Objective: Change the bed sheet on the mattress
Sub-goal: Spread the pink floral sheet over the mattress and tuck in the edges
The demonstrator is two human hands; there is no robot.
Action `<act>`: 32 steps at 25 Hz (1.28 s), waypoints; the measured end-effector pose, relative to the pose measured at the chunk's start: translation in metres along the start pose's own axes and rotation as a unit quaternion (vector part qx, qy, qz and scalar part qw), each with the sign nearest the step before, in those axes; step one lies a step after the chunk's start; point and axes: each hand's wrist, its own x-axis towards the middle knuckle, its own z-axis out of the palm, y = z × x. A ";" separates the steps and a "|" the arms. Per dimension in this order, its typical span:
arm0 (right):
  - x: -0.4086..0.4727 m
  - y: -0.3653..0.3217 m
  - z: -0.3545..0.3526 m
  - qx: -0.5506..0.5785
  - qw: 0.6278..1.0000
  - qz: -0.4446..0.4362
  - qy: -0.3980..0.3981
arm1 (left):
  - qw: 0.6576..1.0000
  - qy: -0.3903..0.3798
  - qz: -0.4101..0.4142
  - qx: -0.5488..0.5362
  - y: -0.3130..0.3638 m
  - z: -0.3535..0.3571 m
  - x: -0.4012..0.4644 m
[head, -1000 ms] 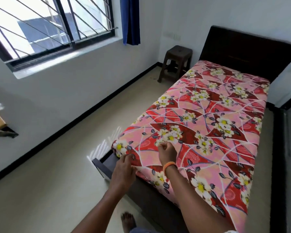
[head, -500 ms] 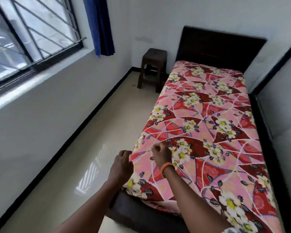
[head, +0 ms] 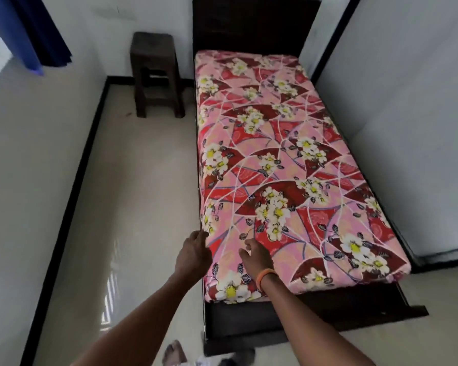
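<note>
With our left hand [head: 195, 253] at the mattress edge and right hand [head: 257, 256] above the floral sheet [head: 288, 159] (both loosely curled, holding nothing), a hasty one-corner tug could bunch it.

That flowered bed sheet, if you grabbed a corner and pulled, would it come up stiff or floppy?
Probably floppy: the flowered sheet wraps closely round the mattress corners, as thin cloth does. It likely resists at first, since it lies taut and smooth. It looks light, though its weight cannot be told.
</note>
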 end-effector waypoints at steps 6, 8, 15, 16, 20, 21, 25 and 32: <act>0.086 0.055 0.050 -0.101 0.993 -0.028 0.059 | 0.998 -0.007 0.031 0.054 -0.035 0.108 0.059; 0.146 0.075 0.082 -0.175 0.979 -0.073 0.073 | 0.993 0.042 0.051 0.096 -0.061 0.154 0.103; 0.198 0.183 0.201 -0.283 0.937 -0.113 0.169 | 0.988 0.019 0.133 0.071 -0.161 0.294 0.102; 0.188 0.190 0.207 -0.291 0.934 -0.110 0.173 | 0.989 0.015 0.135 0.064 -0.167 0.300 0.083; 0.135 0.202 0.214 -0.296 0.939 -0.112 0.132 | 0.993 -0.068 0.088 0.040 -0.181 0.306 0.013; 0.119 0.207 0.217 -0.300 0.940 -0.110 0.117 | 0.990 -0.105 0.075 0.051 -0.184 0.304 0.000; 0.070 0.212 0.223 -0.292 0.949 -0.105 0.059 | 0.982 -0.066 0.072 0.162 -0.179 0.263 -0.020; 0.106 0.176 0.214 -0.196 0.958 -0.079 0.195 | 0.915 -0.004 -0.150 -0.374 -0.151 0.268 0.054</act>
